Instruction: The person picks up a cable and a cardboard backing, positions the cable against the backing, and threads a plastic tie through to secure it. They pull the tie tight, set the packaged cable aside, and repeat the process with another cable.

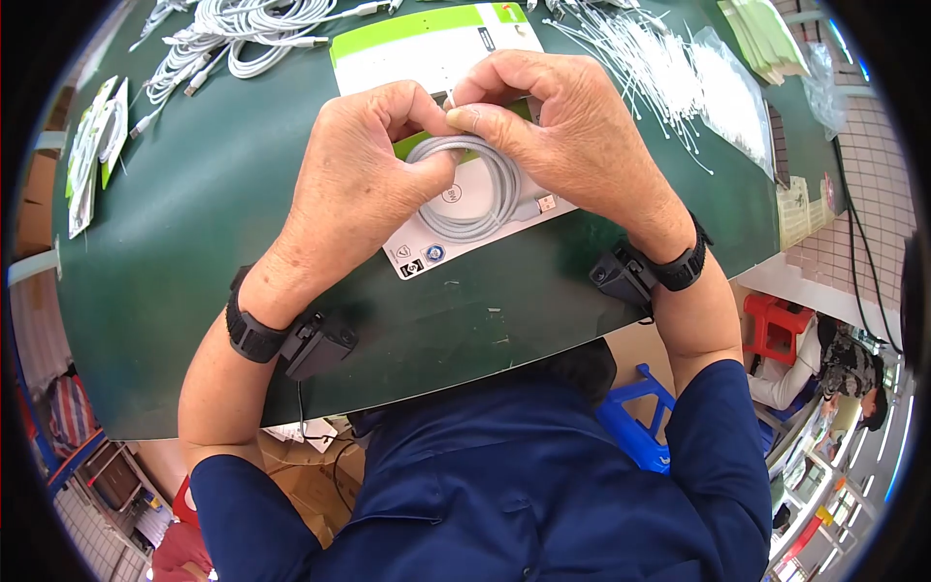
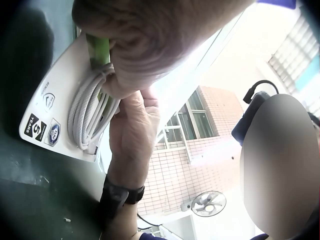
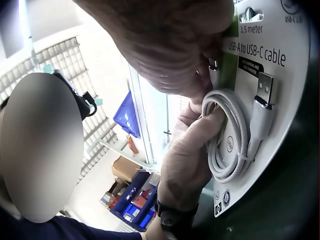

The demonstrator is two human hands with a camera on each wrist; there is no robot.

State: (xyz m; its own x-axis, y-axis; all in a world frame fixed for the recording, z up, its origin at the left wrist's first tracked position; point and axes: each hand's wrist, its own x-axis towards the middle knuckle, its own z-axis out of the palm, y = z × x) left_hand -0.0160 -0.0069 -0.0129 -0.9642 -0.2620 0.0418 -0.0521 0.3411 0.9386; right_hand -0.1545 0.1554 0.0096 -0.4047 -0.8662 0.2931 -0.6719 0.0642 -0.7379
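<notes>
Navy shirt cloth (image 1: 485, 495) fills the near side of my head feed, then the green table (image 1: 436, 330), where the coiled grey cable (image 1: 506, 189) lies against a white printed card (image 1: 464, 199). From this remote seat I see the left hand's grip (image 1: 364, 170) curled on the cable, thumb through its loop, and the right hand's grip (image 1: 582, 136) pinching it at the top. Farther off lie a green-and-white card (image 1: 422, 63), bundled cables (image 1: 238, 27) and white zip ties (image 1: 659, 82)

A blue stool (image 1: 630, 441) and a red stool (image 1: 787, 314) stand apart; a fan (image 2: 209, 203) adjoins a tiled wall (image 2: 162, 175).
</notes>
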